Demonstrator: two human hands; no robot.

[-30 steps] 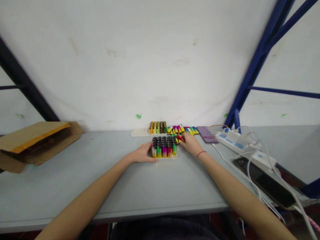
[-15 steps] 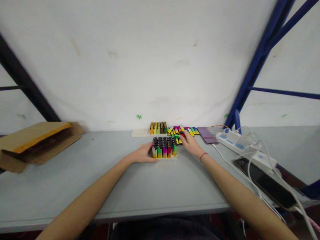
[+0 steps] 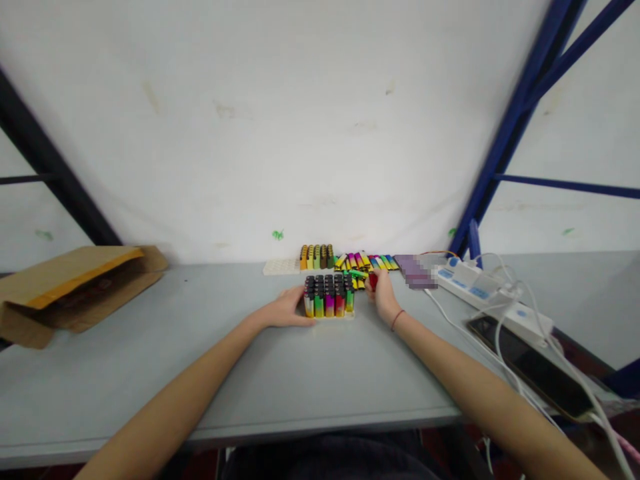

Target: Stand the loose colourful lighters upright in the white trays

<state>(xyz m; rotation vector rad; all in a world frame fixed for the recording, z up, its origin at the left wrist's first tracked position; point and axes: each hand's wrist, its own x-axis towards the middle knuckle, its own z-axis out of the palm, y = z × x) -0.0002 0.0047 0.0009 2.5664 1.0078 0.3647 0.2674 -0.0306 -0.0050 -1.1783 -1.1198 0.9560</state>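
Several multicoloured lighters [image 3: 330, 295] with black tops stand upright in rows in a white tray [image 3: 345, 316] in the middle of the table. My left hand [image 3: 287, 308] grips the tray's left side, its thumb along the front edge and its other fingers partly hidden by the lighters. Just right of the tray, my right hand [image 3: 384, 293] is closed around a red lighter [image 3: 373, 281], held clear of the tray. Behind that hand lies a pile of loose colourful lighters [image 3: 357, 260].
At the back, another group of upright lighters [image 3: 317, 256] stands beside a white holed tray [image 3: 281, 267]. An opened cardboard box [image 3: 80, 273] lies left. To the right are a purple phone-like device [image 3: 413, 267], a power strip [image 3: 495, 298], a black phone [image 3: 530, 363] and white cables.
My right hand has drawn back from the loose lighters, slightly right and toward me, with the red lighter in its fingers. My left hand stays at the tray.
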